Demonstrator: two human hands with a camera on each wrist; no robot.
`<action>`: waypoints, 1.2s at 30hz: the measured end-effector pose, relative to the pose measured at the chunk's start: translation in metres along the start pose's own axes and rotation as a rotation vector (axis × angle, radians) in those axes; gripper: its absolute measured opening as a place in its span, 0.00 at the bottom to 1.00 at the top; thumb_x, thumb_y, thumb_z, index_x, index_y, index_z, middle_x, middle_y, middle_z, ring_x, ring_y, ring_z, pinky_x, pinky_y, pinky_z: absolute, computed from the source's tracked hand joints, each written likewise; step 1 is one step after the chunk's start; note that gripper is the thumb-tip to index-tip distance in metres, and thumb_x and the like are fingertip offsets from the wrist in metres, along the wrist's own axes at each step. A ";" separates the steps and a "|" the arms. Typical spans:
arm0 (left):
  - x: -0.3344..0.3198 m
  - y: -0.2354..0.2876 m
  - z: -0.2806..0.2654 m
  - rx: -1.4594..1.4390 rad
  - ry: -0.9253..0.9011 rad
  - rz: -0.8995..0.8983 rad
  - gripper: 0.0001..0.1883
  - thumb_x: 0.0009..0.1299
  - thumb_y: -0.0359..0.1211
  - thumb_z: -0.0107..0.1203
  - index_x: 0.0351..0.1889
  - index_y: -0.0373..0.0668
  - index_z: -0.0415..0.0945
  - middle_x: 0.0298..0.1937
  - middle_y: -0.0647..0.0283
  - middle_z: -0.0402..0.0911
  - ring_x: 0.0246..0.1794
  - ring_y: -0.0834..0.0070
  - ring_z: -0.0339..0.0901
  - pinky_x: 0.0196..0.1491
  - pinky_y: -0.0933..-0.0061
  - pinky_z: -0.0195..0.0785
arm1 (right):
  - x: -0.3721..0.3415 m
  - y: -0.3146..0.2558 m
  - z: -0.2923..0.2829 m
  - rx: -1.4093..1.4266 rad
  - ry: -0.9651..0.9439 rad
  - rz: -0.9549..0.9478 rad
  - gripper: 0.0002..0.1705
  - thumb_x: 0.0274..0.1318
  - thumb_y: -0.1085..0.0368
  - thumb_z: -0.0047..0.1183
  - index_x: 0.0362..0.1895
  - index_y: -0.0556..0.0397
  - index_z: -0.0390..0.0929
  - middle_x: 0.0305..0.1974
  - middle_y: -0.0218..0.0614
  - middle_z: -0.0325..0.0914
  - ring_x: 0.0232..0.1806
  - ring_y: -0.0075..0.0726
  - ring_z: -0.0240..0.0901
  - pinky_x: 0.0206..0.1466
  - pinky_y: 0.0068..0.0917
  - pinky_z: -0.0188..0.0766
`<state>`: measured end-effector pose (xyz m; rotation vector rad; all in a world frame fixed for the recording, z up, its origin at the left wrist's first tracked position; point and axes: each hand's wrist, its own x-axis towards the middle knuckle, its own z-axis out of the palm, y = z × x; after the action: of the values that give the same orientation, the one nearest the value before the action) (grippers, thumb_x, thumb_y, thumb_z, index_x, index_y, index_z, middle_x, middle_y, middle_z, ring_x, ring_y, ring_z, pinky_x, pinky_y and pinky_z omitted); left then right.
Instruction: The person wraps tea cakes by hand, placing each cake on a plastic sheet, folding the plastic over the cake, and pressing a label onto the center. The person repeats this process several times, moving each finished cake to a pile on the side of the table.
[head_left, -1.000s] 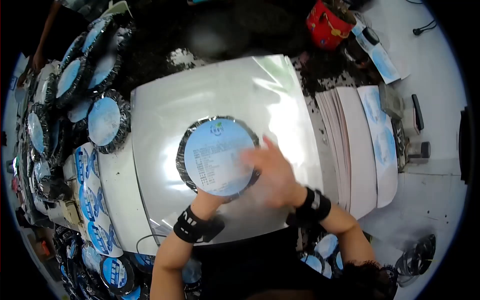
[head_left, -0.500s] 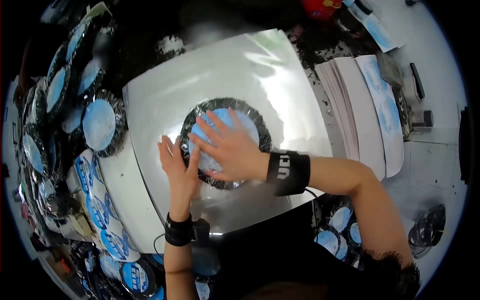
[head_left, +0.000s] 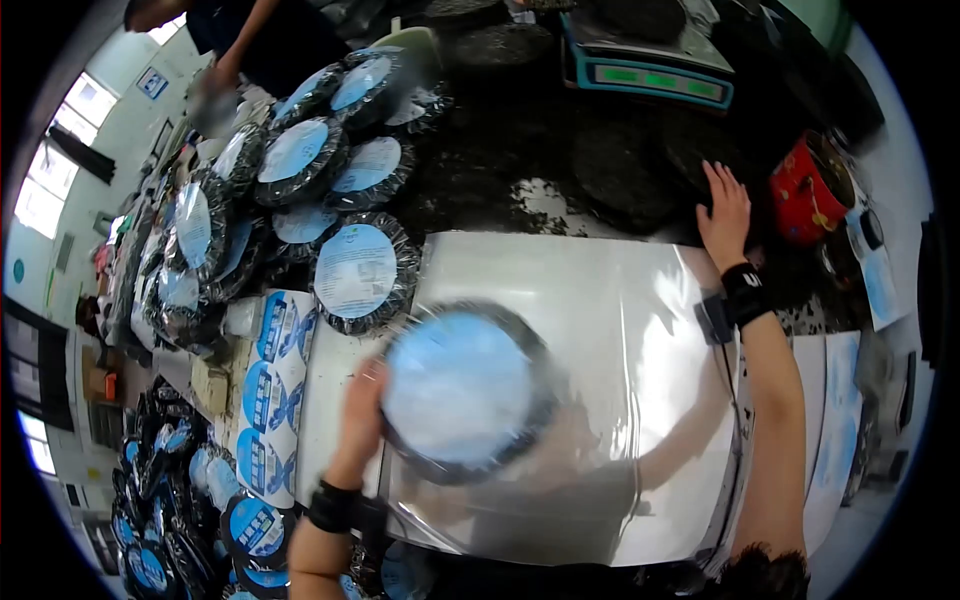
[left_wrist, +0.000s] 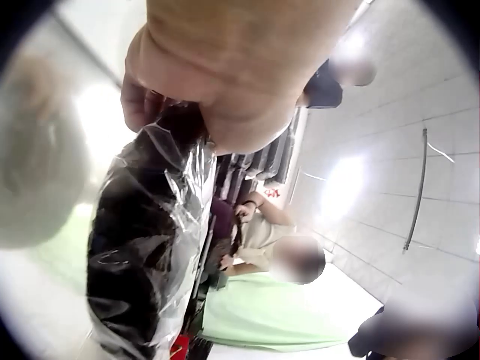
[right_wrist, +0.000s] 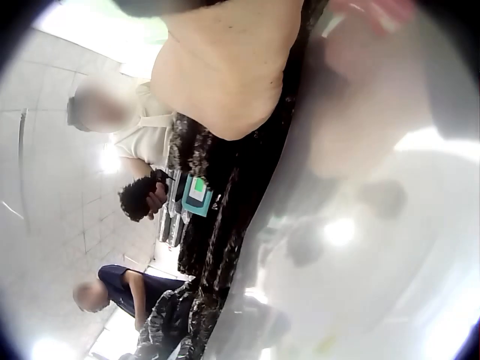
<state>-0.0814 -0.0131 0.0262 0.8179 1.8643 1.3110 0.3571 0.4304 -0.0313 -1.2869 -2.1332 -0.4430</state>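
In the head view my left hand (head_left: 362, 415) grips the left edge of a dark round cake (head_left: 460, 390) wrapped in clear plastic, with a round blue label facing up. It is blurred and tilted over a shiny sheet (head_left: 570, 520). From the left wrist, the fingers curl round the rim of the wrapped cake (left_wrist: 142, 247). My right hand (head_left: 727, 215) reaches past the sheet's far right corner, fingers extended, beside bare dark round cakes (head_left: 625, 175). The right wrist view shows the heel of the right hand (right_wrist: 225, 71) above dark material; its fingers are hidden there.
Several wrapped, labelled cakes (head_left: 358, 272) are heaped at the left, with more below the table edge. A strip of blue labels (head_left: 268, 395) lies left of the sheet. A digital scale (head_left: 655, 80) stands at the back, a red bucket (head_left: 808, 195) at the right. Another person (head_left: 262, 40) stands far left.
Both hands were together at the labelled cake, the right pressing flat on it. Now the left hand holds the cake at its left edge, and the right hand has moved off to the far right.
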 end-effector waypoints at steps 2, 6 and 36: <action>0.045 0.047 -0.054 -0.303 0.079 0.009 0.18 0.83 0.42 0.45 0.55 0.40 0.79 0.52 0.63 0.82 0.55 0.74 0.77 0.60 0.68 0.69 | 0.006 0.010 -0.003 0.009 0.055 -0.060 0.48 0.48 0.66 0.64 0.77 0.40 0.64 0.73 0.39 0.67 0.76 0.47 0.60 0.79 0.53 0.53; 0.166 0.128 -0.201 -0.444 0.404 0.156 0.20 0.80 0.49 0.54 0.53 0.42 0.79 0.51 0.63 0.83 0.53 0.70 0.80 0.53 0.66 0.75 | -0.006 -0.043 -0.089 -0.012 0.050 -0.123 0.45 0.50 0.67 0.63 0.75 0.45 0.66 0.72 0.42 0.67 0.76 0.49 0.60 0.78 0.54 0.54; -0.051 0.021 0.068 0.409 -0.291 0.502 0.26 0.67 0.30 0.68 0.64 0.37 0.76 0.64 0.50 0.80 0.62 0.55 0.79 0.64 0.63 0.71 | -0.173 -0.260 -0.215 0.569 -0.527 -0.163 0.60 0.50 0.31 0.64 0.77 0.56 0.61 0.78 0.61 0.53 0.81 0.67 0.45 0.80 0.65 0.43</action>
<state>0.0048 -0.0142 0.0393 1.6814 1.7721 1.0163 0.2576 0.0695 0.0271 -0.9626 -2.5369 0.4761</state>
